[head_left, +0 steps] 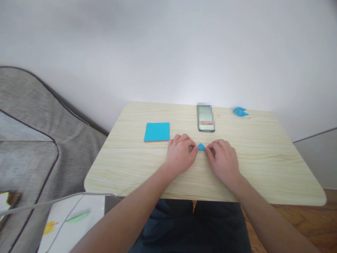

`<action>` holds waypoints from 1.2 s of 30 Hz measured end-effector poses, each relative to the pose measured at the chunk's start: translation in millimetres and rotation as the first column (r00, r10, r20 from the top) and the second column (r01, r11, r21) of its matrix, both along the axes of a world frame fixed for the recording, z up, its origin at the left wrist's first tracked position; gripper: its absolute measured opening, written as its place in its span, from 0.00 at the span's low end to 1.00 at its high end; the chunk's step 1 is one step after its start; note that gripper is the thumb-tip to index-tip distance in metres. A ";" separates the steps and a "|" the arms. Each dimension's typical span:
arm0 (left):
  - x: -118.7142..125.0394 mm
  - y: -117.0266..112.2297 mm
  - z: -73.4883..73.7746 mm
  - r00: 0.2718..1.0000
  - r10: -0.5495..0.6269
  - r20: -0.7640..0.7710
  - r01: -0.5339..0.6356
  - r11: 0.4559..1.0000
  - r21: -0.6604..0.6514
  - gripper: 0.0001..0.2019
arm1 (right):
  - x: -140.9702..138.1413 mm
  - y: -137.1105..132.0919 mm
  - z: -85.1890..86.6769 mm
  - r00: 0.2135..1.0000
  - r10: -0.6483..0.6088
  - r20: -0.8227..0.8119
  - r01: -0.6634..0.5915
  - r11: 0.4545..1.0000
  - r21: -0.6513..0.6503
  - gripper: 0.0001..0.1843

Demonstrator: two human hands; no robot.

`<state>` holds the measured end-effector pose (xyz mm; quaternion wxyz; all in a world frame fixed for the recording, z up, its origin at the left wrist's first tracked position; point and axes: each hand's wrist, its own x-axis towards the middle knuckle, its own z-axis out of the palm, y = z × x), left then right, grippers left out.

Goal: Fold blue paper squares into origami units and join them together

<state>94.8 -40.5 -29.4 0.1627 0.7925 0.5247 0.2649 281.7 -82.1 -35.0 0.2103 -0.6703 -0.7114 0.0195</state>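
Note:
Between my two hands lies a small folded piece of blue paper (201,147), its visible part a triangle with the point away from me. My left hand (181,151) pinches its left corner between thumb and forefinger. At the right corner, the thumb and forefinger of my right hand (223,156) are pinched in the same way. Both hands rest low over the table, and the fingertips hide the paper's ends. A stack of square blue paper (157,132) with an orange lower edge sits to the left of my left hand.
Beyond my hands a phone (206,117) lies with its lit screen blurred. A folded blue paper piece (240,111) with two points is at the back right of the wooden table (263,168). A grey sofa (71,151) stands left; a cable (65,198) crosses the lower left.

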 end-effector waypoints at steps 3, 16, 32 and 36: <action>1.3 -0.5 -0.4 1.000 0.008 -0.023 -0.008 1.000 0.005 0.07 | 2.1 0.3 0.5 1.000 0.013 -0.020 -0.013 1.000 -0.006 0.12; 3.9 -2.5 0.1 0.996 0.023 -0.080 -0.021 0.999 0.026 0.06 | -2.1 3.5 10.8 0.991 0.028 0.130 -0.023 0.999 -0.047 0.10; 2.7 2.4 3.3 0.993 -0.024 -0.117 0.022 1.000 -0.014 0.04 | 2.9 8.8 6.5 0.997 0.078 0.008 -0.077 0.997 -0.031 0.08; 0.5 6.3 3.0 0.992 -0.062 -0.107 0.058 0.997 -0.042 0.09 | 6.2 5.8 2.1 0.995 0.088 -0.045 -0.089 0.995 -0.033 0.11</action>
